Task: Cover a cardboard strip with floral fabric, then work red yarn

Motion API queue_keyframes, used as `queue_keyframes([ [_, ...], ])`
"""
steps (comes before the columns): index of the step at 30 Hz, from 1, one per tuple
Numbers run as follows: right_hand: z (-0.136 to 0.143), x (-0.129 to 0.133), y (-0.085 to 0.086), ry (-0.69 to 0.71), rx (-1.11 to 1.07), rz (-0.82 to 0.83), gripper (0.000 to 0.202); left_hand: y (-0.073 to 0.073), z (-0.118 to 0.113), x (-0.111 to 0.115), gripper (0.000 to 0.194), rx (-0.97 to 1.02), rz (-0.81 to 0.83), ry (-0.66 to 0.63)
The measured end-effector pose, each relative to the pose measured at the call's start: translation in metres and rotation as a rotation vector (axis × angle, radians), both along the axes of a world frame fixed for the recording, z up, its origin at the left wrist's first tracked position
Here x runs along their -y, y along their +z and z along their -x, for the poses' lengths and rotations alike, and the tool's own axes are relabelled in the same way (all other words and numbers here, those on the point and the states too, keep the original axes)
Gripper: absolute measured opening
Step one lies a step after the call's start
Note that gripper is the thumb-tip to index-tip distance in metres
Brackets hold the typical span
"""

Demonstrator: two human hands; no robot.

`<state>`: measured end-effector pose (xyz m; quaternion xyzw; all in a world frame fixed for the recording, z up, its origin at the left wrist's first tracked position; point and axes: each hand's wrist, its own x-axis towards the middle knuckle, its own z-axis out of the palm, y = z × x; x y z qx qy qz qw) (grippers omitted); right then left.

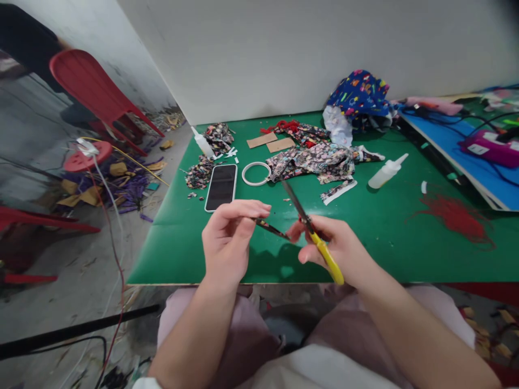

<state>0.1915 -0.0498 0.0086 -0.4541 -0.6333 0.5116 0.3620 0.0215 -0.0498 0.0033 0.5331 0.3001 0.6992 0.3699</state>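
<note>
Left hand (227, 237) pinches a thin floral cloth strip (271, 228), probably cut already, right hand (344, 246) grips yellow-handled metal scissors (318, 244), bunched floral fabric (314, 162) left beyond.

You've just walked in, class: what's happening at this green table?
The left hand pinches one end of a thin patterned strip. The right hand, near the strip's other end, holds yellow-handled scissors. The blades are clear of the strip. Beyond the hands, a phone, a white ring and floral fabric lie on the green table.

Dark-screened phone (221, 188), red chair (83, 84)
</note>
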Motion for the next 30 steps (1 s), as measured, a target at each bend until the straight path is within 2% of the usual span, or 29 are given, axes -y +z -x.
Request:
queue_keyframes([
  [4,0.007,-0.010,-0.025,-0.106,-0.282,0.267,0.053,0.000,0.001,-0.002,0.004,-0.021,-0.151,0.020],
  [8,0.014,-0.012,-0.038,0.082,-0.510,0.555,0.040,-0.001,0.004,0.000,0.007,-0.067,-0.214,-0.068],
  [10,0.016,-0.012,-0.036,0.108,-0.623,0.671,0.030,-0.002,0.005,0.001,0.009,-0.100,-0.217,-0.119],
  [11,0.016,-0.012,-0.034,0.077,-0.671,0.698,0.028,-0.002,0.005,0.002,0.009,-0.109,-0.204,-0.128],
  [13,0.015,-0.014,-0.029,-0.043,-0.756,0.674,0.027,-0.003,0.004,0.001,0.014,-0.107,-0.137,-0.120],
  [17,0.010,-0.020,-0.025,-0.285,-0.779,0.472,0.026,-0.007,0.002,-0.003,0.040,-0.023,0.072,-0.142],
  [20,0.006,-0.021,-0.025,-0.352,-0.746,0.372,0.028,-0.010,0.000,-0.005,0.042,0.047,0.180,-0.191],
  [26,0.006,-0.017,-0.024,-0.427,-0.655,0.224,0.031,-0.012,-0.008,-0.002,0.044,0.068,0.212,-0.195],
  [28,0.007,-0.016,-0.023,-0.444,-0.624,0.198,0.032,-0.013,-0.010,-0.001,0.044,0.061,0.215,-0.165],
  [30,0.007,-0.015,-0.021,-0.462,-0.581,0.169,0.032,-0.016,-0.010,-0.002,0.041,0.025,0.197,-0.072],
])
